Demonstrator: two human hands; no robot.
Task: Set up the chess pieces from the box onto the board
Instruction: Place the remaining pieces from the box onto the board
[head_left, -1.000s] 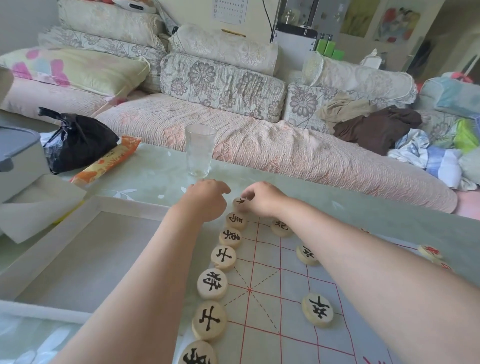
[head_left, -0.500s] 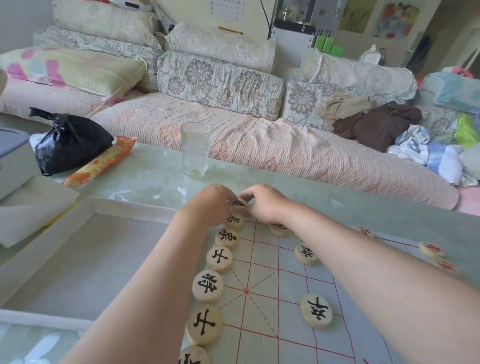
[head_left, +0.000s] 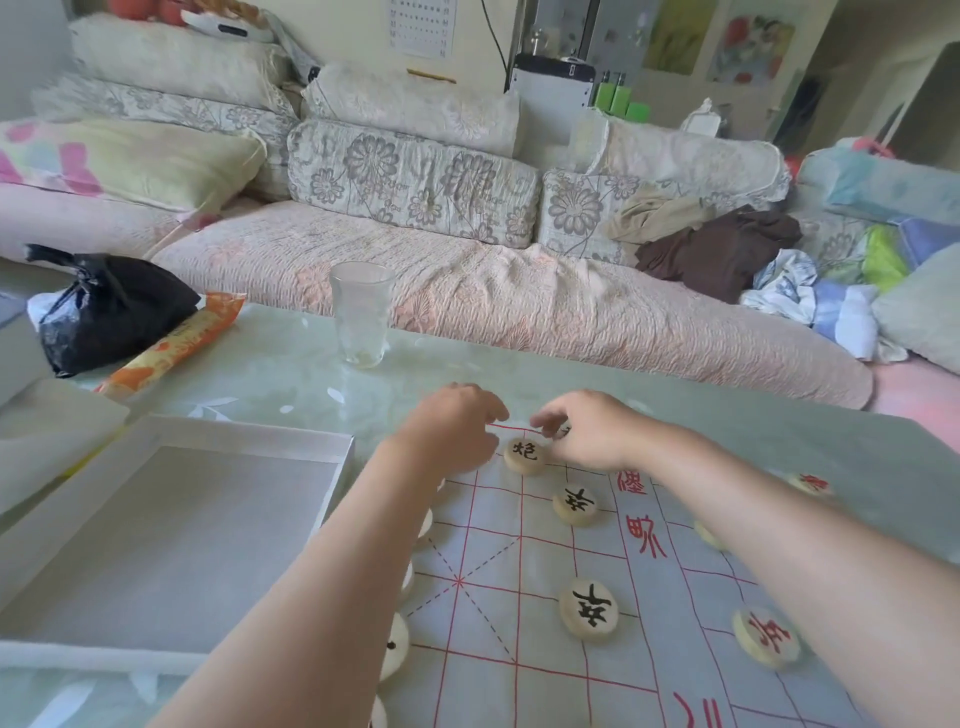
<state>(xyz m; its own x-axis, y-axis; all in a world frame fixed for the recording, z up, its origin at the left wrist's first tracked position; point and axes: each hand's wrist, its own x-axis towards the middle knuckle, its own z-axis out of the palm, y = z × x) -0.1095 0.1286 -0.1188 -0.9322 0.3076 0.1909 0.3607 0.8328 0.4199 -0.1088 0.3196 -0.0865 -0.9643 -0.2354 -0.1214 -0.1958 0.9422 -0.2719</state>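
Both hands have shifted along the far edge of the board (head_left: 488, 551) since a moment ago. Then they met over the end piece of the left-hand row. Now they sit either side of the black cannon piece (head_left: 524, 455), which lies uncovered on its crossing where the right wrist half hid it before. The right hand (head_left: 587, 434) has thumb and fingers curled down, pinching a pale piece (head_left: 565, 430) of which only a sliver shows, just beyond the cannon. The left hand (head_left: 452, 431) is knuckles-up with fingers curled, one fingertip poking toward the right hand; whether it holds anything I cannot tell. Its forearm now covers most of the row, with only rims peeping out. A black soldier piece (head_left: 588, 608) lies nearer on the board. The white box (head_left: 249, 433) sits open on the surface (head_left: 291, 374) left of the board, and a glass (head_left: 361, 314) stands beyond the hands.
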